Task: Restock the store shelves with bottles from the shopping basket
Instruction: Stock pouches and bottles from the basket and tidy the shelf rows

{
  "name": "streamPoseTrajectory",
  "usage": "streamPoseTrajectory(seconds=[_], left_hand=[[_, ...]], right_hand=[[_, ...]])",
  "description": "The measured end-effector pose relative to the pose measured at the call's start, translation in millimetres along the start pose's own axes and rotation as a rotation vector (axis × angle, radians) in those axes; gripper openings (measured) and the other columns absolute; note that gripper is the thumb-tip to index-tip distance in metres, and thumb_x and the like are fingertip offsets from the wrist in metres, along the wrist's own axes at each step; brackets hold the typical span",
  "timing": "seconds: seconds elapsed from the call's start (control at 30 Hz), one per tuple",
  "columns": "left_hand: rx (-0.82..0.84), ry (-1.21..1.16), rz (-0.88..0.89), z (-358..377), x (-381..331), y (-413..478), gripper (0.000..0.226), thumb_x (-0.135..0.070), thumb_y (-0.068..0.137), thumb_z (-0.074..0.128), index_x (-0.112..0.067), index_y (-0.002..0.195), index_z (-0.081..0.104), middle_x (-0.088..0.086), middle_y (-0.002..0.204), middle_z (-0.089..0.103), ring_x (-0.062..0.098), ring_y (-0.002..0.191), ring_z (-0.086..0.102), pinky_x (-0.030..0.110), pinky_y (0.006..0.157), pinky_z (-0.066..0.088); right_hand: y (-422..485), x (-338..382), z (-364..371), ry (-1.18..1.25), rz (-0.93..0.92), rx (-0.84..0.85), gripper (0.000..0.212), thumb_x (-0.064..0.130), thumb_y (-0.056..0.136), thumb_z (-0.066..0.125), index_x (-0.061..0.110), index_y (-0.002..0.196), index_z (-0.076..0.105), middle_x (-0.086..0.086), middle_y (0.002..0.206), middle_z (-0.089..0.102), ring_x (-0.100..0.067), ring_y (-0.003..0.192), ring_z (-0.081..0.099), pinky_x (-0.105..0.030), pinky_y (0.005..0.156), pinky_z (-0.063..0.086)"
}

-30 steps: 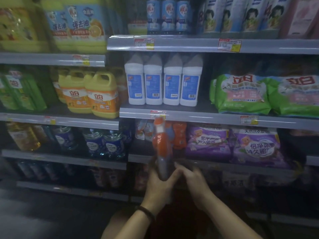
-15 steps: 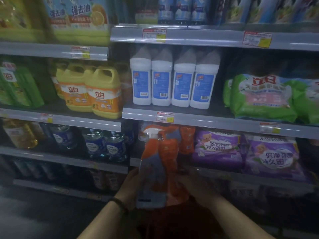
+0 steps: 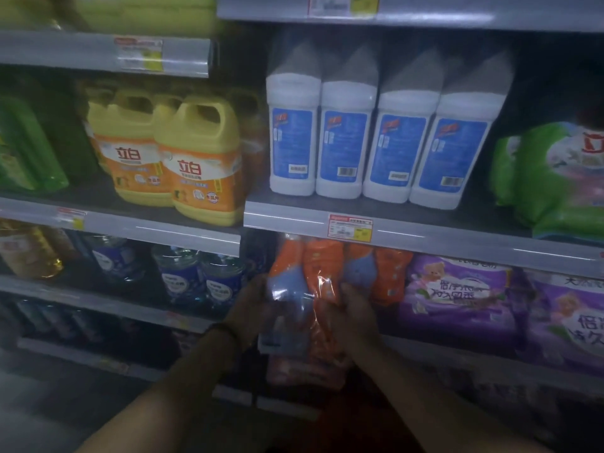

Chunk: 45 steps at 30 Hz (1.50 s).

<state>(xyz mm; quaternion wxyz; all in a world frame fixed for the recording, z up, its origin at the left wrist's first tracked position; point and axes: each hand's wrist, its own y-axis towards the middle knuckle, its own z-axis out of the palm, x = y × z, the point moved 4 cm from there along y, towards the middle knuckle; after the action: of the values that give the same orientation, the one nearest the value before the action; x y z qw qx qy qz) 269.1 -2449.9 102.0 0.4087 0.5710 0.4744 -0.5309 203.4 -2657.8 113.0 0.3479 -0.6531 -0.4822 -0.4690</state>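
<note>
Yellow jugs [image 3: 199,158] stand on the left-hand shelf. Your left hand [image 3: 251,308] grips the left side of the pack of orange bottles [image 3: 294,289], held upright with its top just under the shelf rail [image 3: 425,238] below the white bottles [image 3: 346,152]. Your right hand [image 3: 356,312] clasps the pack's right side. Just beside it, an orange bottle [image 3: 392,276] stands next to purple bags [image 3: 457,295].
</note>
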Motion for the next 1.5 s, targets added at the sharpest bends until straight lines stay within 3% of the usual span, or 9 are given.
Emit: streamPoseTrajectory(seconds=[0.13,0.23,0.43,0.53,0.67,0.87,1.27,1.43,1.5], left_hand=[[0.000,0.046,-0.018,-6.5,-6.9,40.4,0.043,-0.023,0.067,0.088,-0.016,0.107,0.073,0.016,0.112,0.079,0.039,0.107,0.076,0.059,0.097,0.061],[-0.016,-0.008,0.011,-12.6,-4.4,63.2,0.039,-0.014,0.066,0.092,-0.025,0.099,0.074,0.021,0.112,0.077,0.044,0.104,0.075,0.061,0.089,0.063],[-0.028,0.120,0.083,-15.9,6.4,86.9,0.049,0.026,0.083,0.069,-0.011,0.112,0.055,0.022,0.112,0.067,0.029,0.090,0.073,0.034,0.070,0.066],[-0.033,0.229,0.135,-17.1,9.6,87.6,0.056,0.014,0.081,0.080,-0.012,0.123,0.055,0.022,0.120,0.072,0.034,0.104,0.075,0.046,0.083,0.067],[-0.066,0.244,0.155,-12.2,7.9,86.2,0.059,0.018,0.086,0.074,-0.015,0.131,0.053,0.021,0.122,0.070,0.027,0.103,0.074,0.032,0.079,0.067],[-0.181,0.240,0.117,-13.4,26.7,104.0,0.068,-0.030,0.069,0.083,-0.056,0.125,0.055,0.006,0.117,0.076,0.031,0.107,0.075,0.058,0.088,0.063],[-0.209,0.376,0.008,-0.5,12.3,75.9,0.068,-0.049,0.080,0.078,-0.029,0.140,0.051,0.008,0.126,0.072,0.033,0.113,0.070,0.052,0.097,0.059],[-0.247,0.442,-0.133,29.4,-14.4,29.1,0.070,-0.020,0.088,0.083,0.000,0.143,0.045,0.023,0.137,0.061,0.041,0.127,0.060,0.044,0.107,0.050],[-0.221,0.407,-0.062,48.3,-27.0,-0.3,0.070,-0.019,0.083,0.085,-0.005,0.140,0.047,0.020,0.137,0.062,0.038,0.126,0.062,0.044,0.104,0.053]], right_hand=[[30.3,6.8,10.5,-0.054,-0.067,-0.083,0.018,0.015,0.096,0.074,0.020,0.113,0.072,0.011,0.091,0.076,0.004,0.077,0.068,-0.013,0.071,0.049],[46.8,12.6,19.2,-0.094,-0.084,-0.122,0.033,0.014,0.098,0.073,0.013,0.131,0.068,0.004,0.114,0.074,-0.013,0.101,0.067,-0.021,0.087,0.047],[52.9,12.0,34.0,-0.205,-0.082,-0.249,0.038,0.008,0.093,0.075,0.010,0.131,0.069,-0.010,0.121,0.075,-0.029,0.114,0.069,-0.026,0.089,0.044],[47.3,6.1,36.6,-0.250,-0.090,-0.229,0.045,0.031,0.097,0.070,0.025,0.141,0.063,-0.005,0.125,0.074,-0.030,0.116,0.070,-0.039,0.097,0.056],[45.7,1.2,38.1,-0.284,-0.054,-0.176,0.081,0.074,0.082,0.039,0.035,0.153,0.046,-0.003,0.138,0.066,-0.031,0.123,0.067,-0.051,0.098,0.059],[55.3,-1.1,42.6,-0.226,-0.068,-0.108,0.081,0.064,0.079,0.043,0.037,0.156,0.040,-0.004,0.132,0.065,-0.031,0.121,0.065,-0.053,0.103,0.058],[30.1,-11.6,-0.1,-0.269,-0.171,-0.037,0.040,0.002,0.093,0.067,0.033,0.119,0.066,0.012,0.108,0.076,-0.004,0.103,0.072,-0.025,0.089,0.058],[2.5,-25.6,-33.4,-0.387,-0.113,0.071,0.047,0.018,0.097,0.066,0.026,0.142,0.058,0.000,0.120,0.074,-0.017,0.111,0.072,-0.040,0.093,0.061],[-13.9,-26.6,-49.0,-0.418,-0.077,0.111,0.045,0.019,0.097,0.069,0.022,0.141,0.059,-0.001,0.120,0.072,-0.015,0.107,0.071,-0.023,0.085,0.057]])
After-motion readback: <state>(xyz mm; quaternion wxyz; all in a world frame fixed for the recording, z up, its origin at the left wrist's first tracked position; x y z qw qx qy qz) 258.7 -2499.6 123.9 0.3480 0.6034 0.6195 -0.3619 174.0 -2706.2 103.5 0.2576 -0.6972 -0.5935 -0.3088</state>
